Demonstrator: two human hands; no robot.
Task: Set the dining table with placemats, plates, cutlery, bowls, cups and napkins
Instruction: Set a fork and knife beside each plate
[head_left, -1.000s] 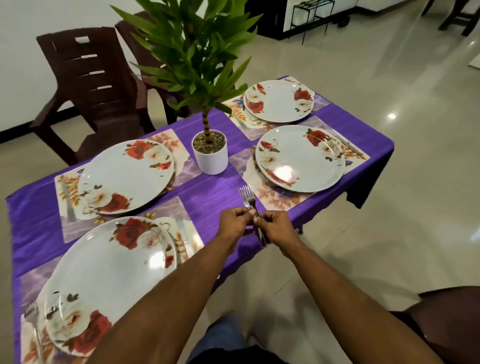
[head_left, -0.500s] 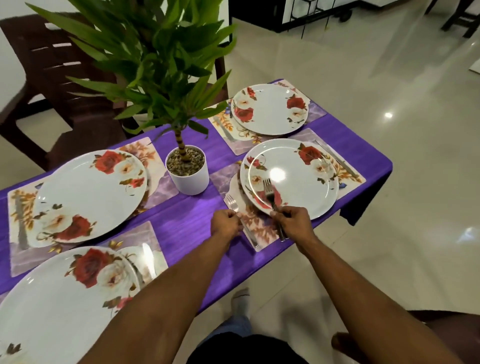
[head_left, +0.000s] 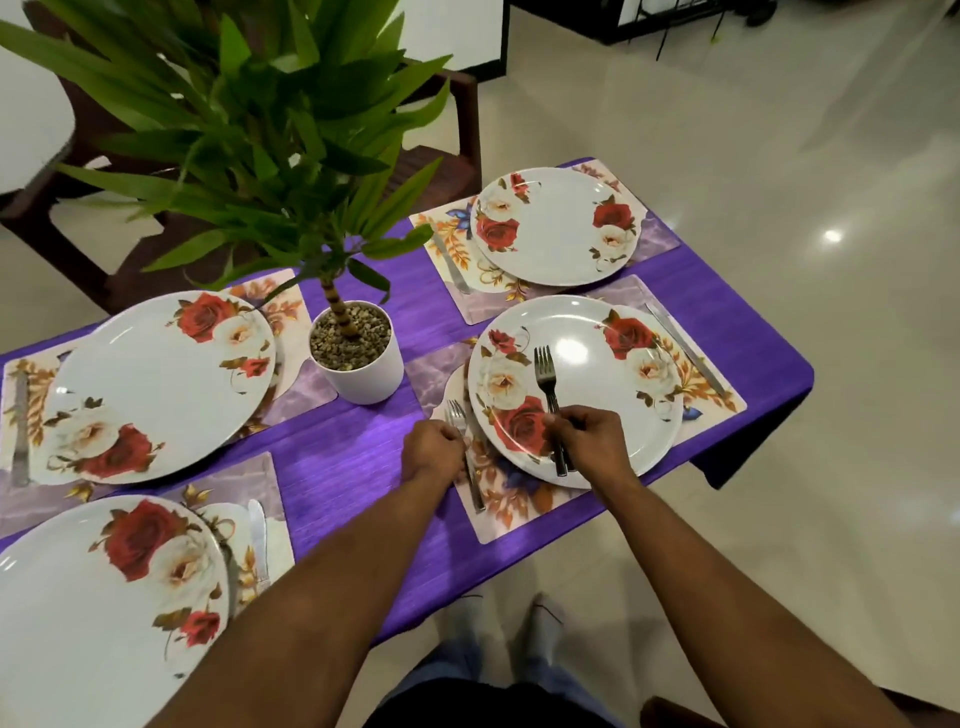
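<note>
Several rose-patterned white plates lie on floral placemats on a purple table (head_left: 343, 467). My right hand (head_left: 592, 444) is shut on forks (head_left: 546, 374), tines up, above the near right plate (head_left: 582, 374). My left hand (head_left: 434, 452) rests on a single fork (head_left: 460, 423) that lies on the placemat (head_left: 519, 504) at that plate's left edge. A knife (head_left: 685, 349) lies to the plate's right. The far right plate (head_left: 558, 226) has a knife (head_left: 451, 262) at its left.
A potted plant in a white pot (head_left: 358, 364) stands mid-table, its leaves over the far side. Two more plates (head_left: 156, 384) (head_left: 93, 608) with knives are at the left. A dark chair (head_left: 436, 130) stands behind the table. Tiled floor lies to the right.
My hands parted: the left one laid one fork down left of the near right plate, while the right one carried the other forks over the plate. The view shifted closer and to the right.
</note>
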